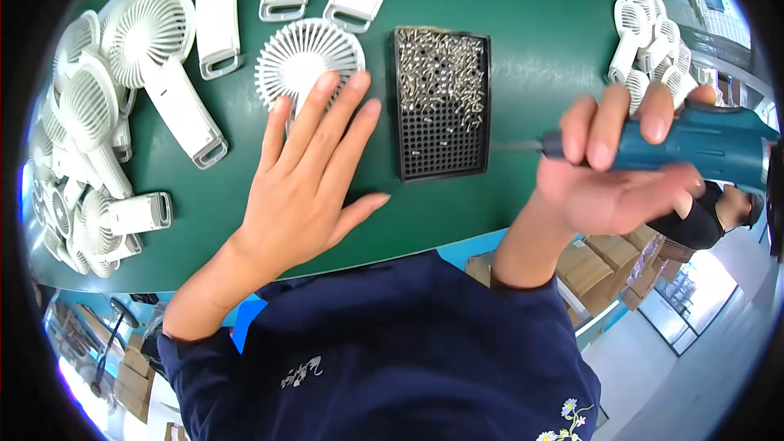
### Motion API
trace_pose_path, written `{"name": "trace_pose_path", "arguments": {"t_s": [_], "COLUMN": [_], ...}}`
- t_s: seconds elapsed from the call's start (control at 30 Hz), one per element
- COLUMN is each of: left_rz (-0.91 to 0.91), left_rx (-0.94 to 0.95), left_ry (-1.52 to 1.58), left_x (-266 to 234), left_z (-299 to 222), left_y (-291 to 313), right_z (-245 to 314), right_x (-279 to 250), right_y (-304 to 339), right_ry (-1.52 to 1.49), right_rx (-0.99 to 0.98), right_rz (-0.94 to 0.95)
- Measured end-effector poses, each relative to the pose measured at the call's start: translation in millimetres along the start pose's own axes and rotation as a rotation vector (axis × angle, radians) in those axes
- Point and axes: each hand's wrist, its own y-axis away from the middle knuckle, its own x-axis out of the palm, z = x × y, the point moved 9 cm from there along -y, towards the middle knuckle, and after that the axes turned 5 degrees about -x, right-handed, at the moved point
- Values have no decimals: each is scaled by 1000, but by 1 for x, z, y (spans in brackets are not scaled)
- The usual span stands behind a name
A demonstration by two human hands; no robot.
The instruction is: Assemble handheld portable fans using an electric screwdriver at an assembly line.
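My left hand (314, 159) lies with fingers spread over a white handheld fan (306, 57). Its fingertips rest at the lower part of the slatted round head, and the hand covers what lies below. To the right, my right hand (612, 163) is wrapped round a teal electric screwdriver (694, 143), held sideways. The thin bit (518, 146) points left toward a black screw tray (400, 143) and appears slightly blurred. Small silver screws (441, 65) crowd the tray's far part, with a few loose ones among the holes nearer me.
Many white handheld fans (167, 73) are piled along the left of the green table (539, 49). Another cluster of fans (649, 41) sits at the far right. Cardboard boxes (588, 269) stand below the table's near edge, and another person (702, 216) is at the right.
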Motion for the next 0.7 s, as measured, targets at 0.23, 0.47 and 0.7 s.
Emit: {"name": "trace_pose_path", "arguments": {"t_s": [0.23, 0.47, 0.7], "left_rz": [-73, -50, -123], "left_rx": [45, 43, 71], "left_ry": [239, 142, 207], "left_x": [-1, 3, -4], "left_z": [-8, -4, -4], "left_y": [1, 0, 2], "right_z": [-20, -41, -36], "right_x": [44, 44, 43], "right_y": [31, 36, 36], "right_ry": [-68, -207, -160], "right_rx": [120, 177, 129], "right_rz": [169, 171, 90]}}
